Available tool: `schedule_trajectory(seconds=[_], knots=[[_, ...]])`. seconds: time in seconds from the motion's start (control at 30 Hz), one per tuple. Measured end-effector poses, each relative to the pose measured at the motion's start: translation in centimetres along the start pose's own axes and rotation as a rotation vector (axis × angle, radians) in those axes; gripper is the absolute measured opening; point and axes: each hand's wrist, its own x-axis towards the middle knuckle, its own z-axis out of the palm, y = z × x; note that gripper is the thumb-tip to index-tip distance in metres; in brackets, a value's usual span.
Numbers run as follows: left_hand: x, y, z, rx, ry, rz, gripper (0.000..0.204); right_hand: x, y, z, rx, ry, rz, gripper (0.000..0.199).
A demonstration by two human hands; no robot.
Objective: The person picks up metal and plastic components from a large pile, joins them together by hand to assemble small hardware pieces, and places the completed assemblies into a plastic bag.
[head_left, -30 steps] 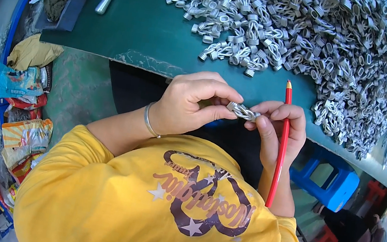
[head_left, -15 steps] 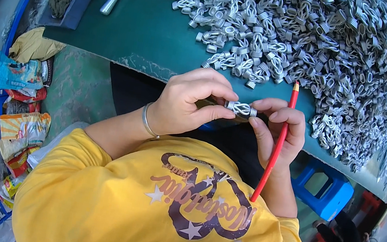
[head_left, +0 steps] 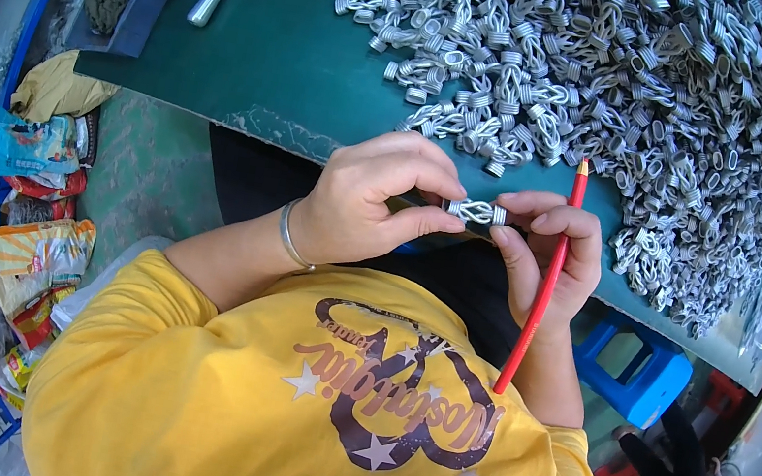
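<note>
Silvery link (head_left: 476, 212) pinched by left hand (head_left: 378, 196) at 9 o'clock, right hand (head_left: 557, 256) at 3, red pencil (head_left: 532, 322) clasped there too.

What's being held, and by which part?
Left hand and right hand pinch a silver twisted metal piece by opposite ends; the right also holds a red pencil nearer its tip.

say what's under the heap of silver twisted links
Green tabletop shows at the near edge of the heap of silver twisted links and in small gaps. Whatever lies beneath its dense middle is covered and cannot be seen.
</note>
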Motion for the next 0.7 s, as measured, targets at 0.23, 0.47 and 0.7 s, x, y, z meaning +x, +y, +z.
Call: schedule_trajectory(seconds=[0.23, 0.47, 0.7], knots=[[0.2, 0.4, 0.2, 0.089, -0.035, -0.014, 0.019, 0.1, -0.3, 0.4, -0.115, 0.027, 0.018, 0.021], [0.4, 0.4, 1.5, 0.324, -0.091, -0.025, 0.024, 1.4, -1.0, 0.0, -0.779, 0.024, -0.133, 0.022], [0.6, 0.4, 2.1, 0.386, 0.014, -0.029, 0.019, 3.9, 0.5, -0.2, -0.792, 0.012, -0.383, 0.026]])
